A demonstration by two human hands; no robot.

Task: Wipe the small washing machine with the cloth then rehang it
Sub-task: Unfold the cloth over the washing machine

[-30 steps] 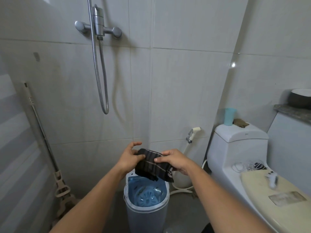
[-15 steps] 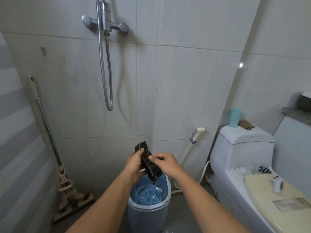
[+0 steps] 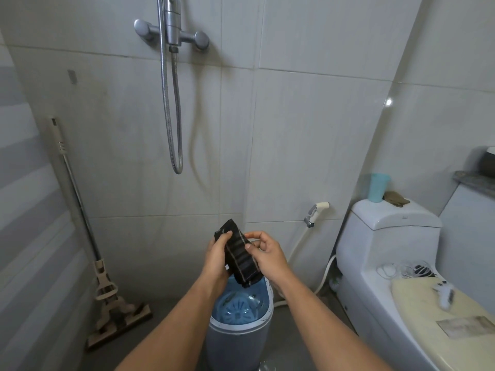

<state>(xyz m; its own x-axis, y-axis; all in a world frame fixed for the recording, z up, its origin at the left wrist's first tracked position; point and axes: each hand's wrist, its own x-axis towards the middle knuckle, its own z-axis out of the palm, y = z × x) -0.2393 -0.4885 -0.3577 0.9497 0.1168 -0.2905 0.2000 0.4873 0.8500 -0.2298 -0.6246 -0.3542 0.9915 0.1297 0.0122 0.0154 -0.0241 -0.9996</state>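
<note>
Head view is showing both hands working a dark striped cloth [image 3: 241, 257] in the air directly above the small washing machine [image 3: 241, 321], whose blue tub is lying open on the floor between the mop [image 3: 107, 263] and the toilet [image 3: 388, 263]. The left hand [image 3: 217, 257] is cupping the cloth from the left with fingers curled over its upper edge, while the right hand [image 3: 263, 254] is pinching the opposite side between thumb and bent fingers, so both are closing on the fabric and neither is spread wide. The cloth is looking bunched into a thick pad, clear of the rim. Judging from this, folding is the step in hand: squaring it into a flat, firm pad is giving a broader wiping face, and keeping loose ends tucked is stopping them trailing into the tub.
</note>
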